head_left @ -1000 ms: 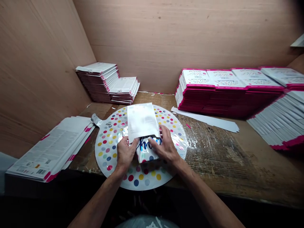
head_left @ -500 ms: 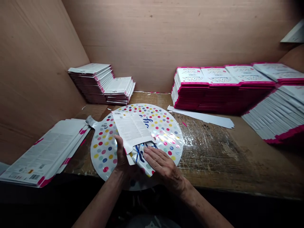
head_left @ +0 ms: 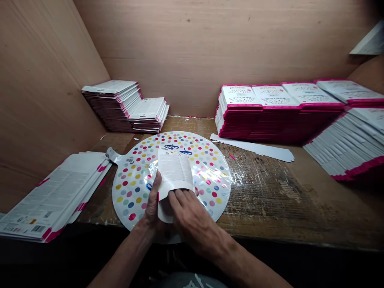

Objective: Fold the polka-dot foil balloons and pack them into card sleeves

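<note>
Left hand [head_left: 153,204] and right hand [head_left: 192,220] close together, clamped on a white printed paper sleeve [head_left: 174,172] atop a polka-dot foil balloon [head_left: 132,188], the balloon's rim overhanging the table's [head_left: 264,192] front edge. Open table rightward, short of pink-edged packet stacks [head_left: 270,114]; a white packet stack [head_left: 57,192] just beside the balloon's left edge.

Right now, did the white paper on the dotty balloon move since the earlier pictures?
Yes. The white paper sleeve has slid down the foil balloon, farther from the pink-edged stacks of packets.
</note>
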The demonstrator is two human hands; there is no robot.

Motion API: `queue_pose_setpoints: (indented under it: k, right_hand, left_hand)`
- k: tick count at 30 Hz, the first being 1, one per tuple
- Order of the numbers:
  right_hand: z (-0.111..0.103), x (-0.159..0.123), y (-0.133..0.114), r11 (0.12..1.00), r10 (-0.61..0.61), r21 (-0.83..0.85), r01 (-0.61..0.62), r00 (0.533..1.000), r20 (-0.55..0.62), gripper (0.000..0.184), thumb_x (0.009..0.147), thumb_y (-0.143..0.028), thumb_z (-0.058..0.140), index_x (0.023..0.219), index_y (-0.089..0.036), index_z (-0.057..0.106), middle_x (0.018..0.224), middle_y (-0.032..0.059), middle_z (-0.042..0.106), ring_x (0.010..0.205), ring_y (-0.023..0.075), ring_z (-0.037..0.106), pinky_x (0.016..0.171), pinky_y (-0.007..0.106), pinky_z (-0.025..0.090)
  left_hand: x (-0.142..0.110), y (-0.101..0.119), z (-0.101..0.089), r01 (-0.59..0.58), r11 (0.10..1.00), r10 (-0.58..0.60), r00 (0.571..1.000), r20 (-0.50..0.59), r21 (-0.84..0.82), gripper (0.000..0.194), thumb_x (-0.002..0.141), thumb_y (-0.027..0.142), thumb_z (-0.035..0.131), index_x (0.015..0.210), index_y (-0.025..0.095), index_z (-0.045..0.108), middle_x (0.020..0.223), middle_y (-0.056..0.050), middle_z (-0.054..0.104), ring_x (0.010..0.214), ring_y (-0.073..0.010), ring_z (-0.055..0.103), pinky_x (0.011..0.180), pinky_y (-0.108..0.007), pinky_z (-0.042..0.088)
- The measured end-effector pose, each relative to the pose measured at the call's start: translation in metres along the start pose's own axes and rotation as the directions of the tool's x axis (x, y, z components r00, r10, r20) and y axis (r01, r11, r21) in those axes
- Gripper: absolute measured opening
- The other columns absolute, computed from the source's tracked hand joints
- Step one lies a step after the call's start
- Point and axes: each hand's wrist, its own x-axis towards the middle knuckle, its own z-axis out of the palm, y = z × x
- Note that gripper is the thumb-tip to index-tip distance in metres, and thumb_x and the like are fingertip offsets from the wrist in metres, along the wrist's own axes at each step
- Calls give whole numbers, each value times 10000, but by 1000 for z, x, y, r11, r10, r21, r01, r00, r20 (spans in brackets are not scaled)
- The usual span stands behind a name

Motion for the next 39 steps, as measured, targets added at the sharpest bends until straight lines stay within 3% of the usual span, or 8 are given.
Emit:
queue_pose_setpoints:
  k: [3,6,8,11,15,25,33,39]
  right_hand:
    - [-3,-35,-7,996,-84,27,89,987,-139,354,927,-66,420,1238,-42,587,1251,185,642,1234,280,550,1003,432,512]
    - [-4,-65,-4,996,-31,78,44,987,-159,350,912,-49,409,1194,-59,617,1186,157,686,1185,258,596,975,410,539]
    - [-9,-74,3,988,-27,144,50,988,-154,304,923,-66,432,1146,-94,637,1122,128,711,1096,227,642,924,368,561]
    - [-22,-75,23,991,5,129,21,979,-205,224,951,-123,482,1094,-149,654,997,92,722,933,190,666,819,328,560]
    - [-29,-73,52,993,100,-51,-105,991,-91,188,972,-176,503,1050,-166,674,935,88,698,886,208,625,812,356,519]
    - [-22,-76,53,999,-51,-11,51,998,46,218,1004,-159,434,990,-145,651,919,82,659,880,195,583,796,324,476]
    - [-6,-59,43,984,92,-161,-70,987,132,217,965,-283,518,805,-169,610,796,67,632,755,211,551,726,354,444]
    - [-40,-77,50,998,36,-57,-20,957,287,284,1003,-352,476,819,-165,586,794,58,626,717,185,546,667,326,430]
  left_hand:
    - [-4,15,-27,96,884,-41,991,-128,457,688,773,808,426,743,186,718,558,-96,662,676,-294,685,644,-405,549]
    - [-1,23,-29,59,417,361,905,-224,907,514,765,686,576,552,219,598,474,-44,583,603,-262,650,631,-367,523]
    - [10,19,-18,-86,119,575,818,2,989,407,835,583,553,728,208,667,724,-79,700,816,-290,682,774,-403,530]
    - [33,1,3,-441,-89,451,782,430,893,376,925,396,472,1163,162,646,1264,-145,647,1246,-324,537,1039,-487,428]
    - [51,-21,13,-635,-93,225,737,637,767,397,965,313,429,1313,189,573,1433,-121,534,1390,-314,391,1140,-541,312]
    - [45,-24,6,-633,28,195,762,617,773,461,947,337,479,1379,185,526,1482,-126,486,1434,-315,339,1173,-567,260]
    - [50,-21,4,-641,31,150,762,630,767,465,944,336,488,1380,180,531,1493,-127,472,1443,-306,324,1180,-563,248]
    - [48,-23,12,-684,9,127,724,678,729,462,964,369,465,1395,212,516,1510,-115,451,1453,-300,306,1185,-565,231]
